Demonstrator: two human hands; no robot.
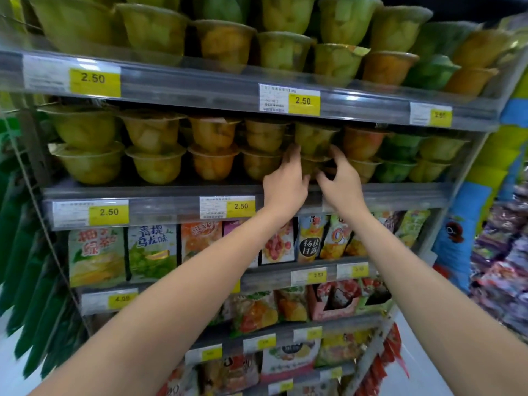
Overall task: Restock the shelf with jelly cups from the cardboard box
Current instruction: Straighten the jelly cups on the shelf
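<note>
Standing atop a lower cup (310, 166) on the middle shelf (400, 195): one green jelly cup (314, 138), left hand (285, 180) pressing straight fingers to its left side, right hand (341, 182) curled round its right side.

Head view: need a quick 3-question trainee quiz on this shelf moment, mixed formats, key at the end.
1. True or false: the left hand and right hand reach into the topmost shelf in view.
2. The price tag just left of the left wrist reads: A) 2.50 B) 1.00 C) 9.90
3. Fill in: the jelly cups on the shelf the hands reach are stacked ___ high.
Key: 1 false, it is the second shelf down; 2 A; 3 two.
</note>
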